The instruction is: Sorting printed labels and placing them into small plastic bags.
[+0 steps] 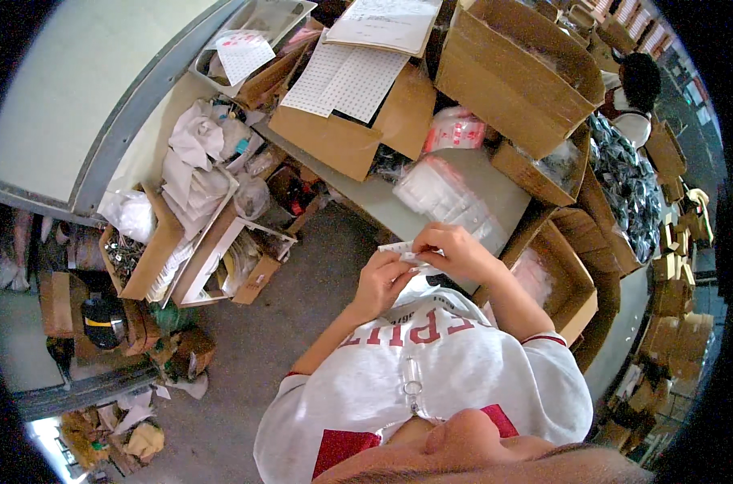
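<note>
Both of my hands meet in front of my chest, at the near edge of a grey table (507,202). My left hand (380,284) is closed in a pinch on a small white strip (394,248), which looks like paper or a label sheet. Fingers of my right hand (457,252) pinch at the same strip from the other side, curled so that its end is partly hidden. Just beyond them on the table lies a pile of clear plastic bags (443,194) with reddish edges. A pack of bags with red print (455,129) sits behind the pile.
Sheets with rows of small marks (346,77) lie on cardboard at the table's far left. Large cardboard boxes (511,73) stand at the back right, and an open box (572,278) is beside my right arm. Crammed boxes (152,242) fill the left. A person (631,101) is far right.
</note>
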A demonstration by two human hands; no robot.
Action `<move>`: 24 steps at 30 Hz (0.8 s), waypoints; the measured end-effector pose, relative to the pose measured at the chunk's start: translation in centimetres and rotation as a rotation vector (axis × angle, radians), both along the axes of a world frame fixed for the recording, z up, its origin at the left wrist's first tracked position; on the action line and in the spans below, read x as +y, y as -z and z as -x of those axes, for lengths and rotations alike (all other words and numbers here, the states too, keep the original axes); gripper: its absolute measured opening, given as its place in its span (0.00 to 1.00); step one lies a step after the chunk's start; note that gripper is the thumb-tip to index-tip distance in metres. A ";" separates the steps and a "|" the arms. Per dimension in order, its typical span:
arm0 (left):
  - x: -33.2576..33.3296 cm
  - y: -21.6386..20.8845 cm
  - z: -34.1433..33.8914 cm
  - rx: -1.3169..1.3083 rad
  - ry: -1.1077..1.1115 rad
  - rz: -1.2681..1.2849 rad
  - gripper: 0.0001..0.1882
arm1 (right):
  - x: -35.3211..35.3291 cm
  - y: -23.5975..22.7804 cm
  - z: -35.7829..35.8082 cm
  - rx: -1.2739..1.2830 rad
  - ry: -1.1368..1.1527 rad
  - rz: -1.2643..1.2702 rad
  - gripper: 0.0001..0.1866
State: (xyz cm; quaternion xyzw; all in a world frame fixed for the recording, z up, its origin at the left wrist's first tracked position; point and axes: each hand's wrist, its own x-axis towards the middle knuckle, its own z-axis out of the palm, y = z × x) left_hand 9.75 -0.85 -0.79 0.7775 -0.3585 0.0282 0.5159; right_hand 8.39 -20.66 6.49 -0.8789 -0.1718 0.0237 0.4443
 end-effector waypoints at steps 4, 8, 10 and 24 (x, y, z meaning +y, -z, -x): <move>0.2 0.1 -0.1 -0.014 0.014 -0.024 0.07 | 0.2 0.3 0.3 -0.041 -0.002 0.032 0.07; 0.2 -0.2 0.1 0.011 0.016 -0.042 0.07 | 0.3 0.7 0.7 -0.062 0.015 0.017 0.06; 0.1 -0.3 0.1 0.014 0.012 -0.053 0.07 | 0.3 0.9 0.8 -0.030 0.041 -0.019 0.07; -0.1 0.4 0.0 -0.063 0.038 -0.037 0.07 | 0.2 0.7 0.9 0.009 0.055 -0.023 0.07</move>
